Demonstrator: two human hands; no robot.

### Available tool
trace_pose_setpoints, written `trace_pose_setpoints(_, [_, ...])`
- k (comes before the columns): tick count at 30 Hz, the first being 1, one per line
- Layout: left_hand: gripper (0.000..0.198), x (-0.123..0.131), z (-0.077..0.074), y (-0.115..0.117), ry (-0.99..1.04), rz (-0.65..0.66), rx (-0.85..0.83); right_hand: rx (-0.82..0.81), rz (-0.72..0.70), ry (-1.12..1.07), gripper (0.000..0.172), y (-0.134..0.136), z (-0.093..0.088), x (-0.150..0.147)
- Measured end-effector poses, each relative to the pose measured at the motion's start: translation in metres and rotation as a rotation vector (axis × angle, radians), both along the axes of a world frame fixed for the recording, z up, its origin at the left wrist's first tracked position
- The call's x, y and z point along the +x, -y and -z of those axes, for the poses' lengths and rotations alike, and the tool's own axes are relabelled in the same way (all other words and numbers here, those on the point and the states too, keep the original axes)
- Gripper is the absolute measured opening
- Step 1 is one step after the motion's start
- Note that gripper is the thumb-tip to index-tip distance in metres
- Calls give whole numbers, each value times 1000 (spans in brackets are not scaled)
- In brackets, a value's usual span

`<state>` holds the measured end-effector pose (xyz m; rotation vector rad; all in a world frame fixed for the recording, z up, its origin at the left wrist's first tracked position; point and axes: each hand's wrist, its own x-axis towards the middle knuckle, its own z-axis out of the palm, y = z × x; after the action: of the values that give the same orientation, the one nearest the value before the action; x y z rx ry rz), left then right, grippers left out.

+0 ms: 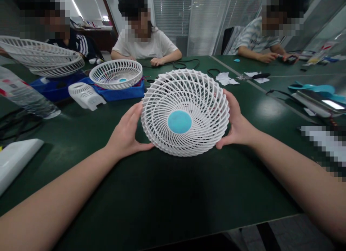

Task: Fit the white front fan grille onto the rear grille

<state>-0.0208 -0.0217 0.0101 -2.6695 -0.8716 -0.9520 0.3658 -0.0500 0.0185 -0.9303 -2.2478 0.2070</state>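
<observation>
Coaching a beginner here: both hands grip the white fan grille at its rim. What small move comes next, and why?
Probably set the grille flat on the table: left hand and right hand hold it tilted by opposite edges, its lower rim close to the green top.

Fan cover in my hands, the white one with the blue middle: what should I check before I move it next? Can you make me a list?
1. Both hands on the fan cover: left hand is on its left rim and right hand on its right rim. Ok.
2. Blue disc sits in the middle. Ok.
3. Ribs whole: none look broken on the side facing you. The underside is hidden, so cannot tell.
4. Bottom edge resting on the green table or lifted off it: cannot tell.
5. Neighbours kept apart: the second cover and the water bottle lie off to the left, not touching yours. Ok.
</observation>
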Motion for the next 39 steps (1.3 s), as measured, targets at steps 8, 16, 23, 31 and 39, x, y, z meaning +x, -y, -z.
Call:
trace_pose_setpoints(8, [115, 2, -3, 1, -40, 32, 13, 0, -47, -67, 138, 0, 4, -1])
trace_pose_setpoints(16, [123, -4, -2, -6, -70, 36, -29, -76, -127, -203, 103, 4, 2, -10])
trace_pose_setpoints(23, [114, -6, -2, -8, -1, 83, -35, -208, 182, -273, 54, -6, 9, 4])
trace_pose_setpoints(31, [116, -9, 2, -10, -29, 6, -59, -375, -84, 54, 83, -7, 5, 2])
trace_pose_setpoints(39, [108, -4, 4, -7, 5, -137, -73, -216, -89, -47, 101, -9, 13, -33])
